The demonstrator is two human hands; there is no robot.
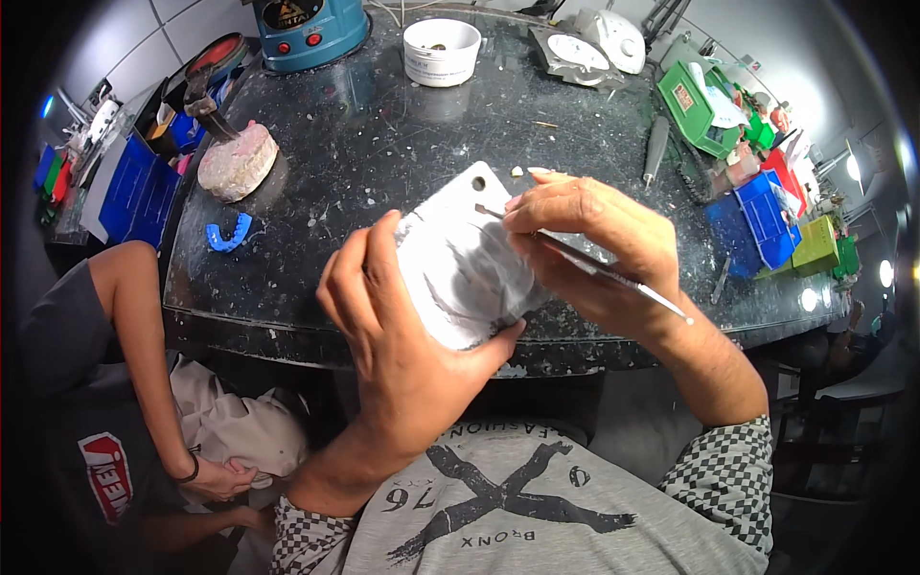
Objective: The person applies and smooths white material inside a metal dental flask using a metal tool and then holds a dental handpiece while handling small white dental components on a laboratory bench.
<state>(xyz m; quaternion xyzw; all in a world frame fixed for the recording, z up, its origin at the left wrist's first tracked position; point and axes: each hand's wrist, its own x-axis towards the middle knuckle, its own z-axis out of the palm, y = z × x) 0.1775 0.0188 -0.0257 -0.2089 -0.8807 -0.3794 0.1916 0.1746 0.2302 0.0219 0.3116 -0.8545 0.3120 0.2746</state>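
Note:
My left hand [395, 331] grips a white slab [465, 273] from its left and near sides, thumb along the near edge. The slab is tilted over the table's front edge, with a round hole at its far corner and grey shading across its surface. My right hand [609, 244] holds a slim metal carving tool [628, 276] like a pen. Its small flat tip lies over the slab just below the hole, while the other end points back over my wrist. Whether the tip touches the slab, I cannot tell.
On the dark, speckled table [355, 125] are a blue dental arch [228, 233], a round plaster block [238, 165], a white tub [442, 53] and a blue machine [311, 38]. A grey-handled tool [656, 149] and green bin [695, 110] lie right. Another person [134, 326] sits close at left.

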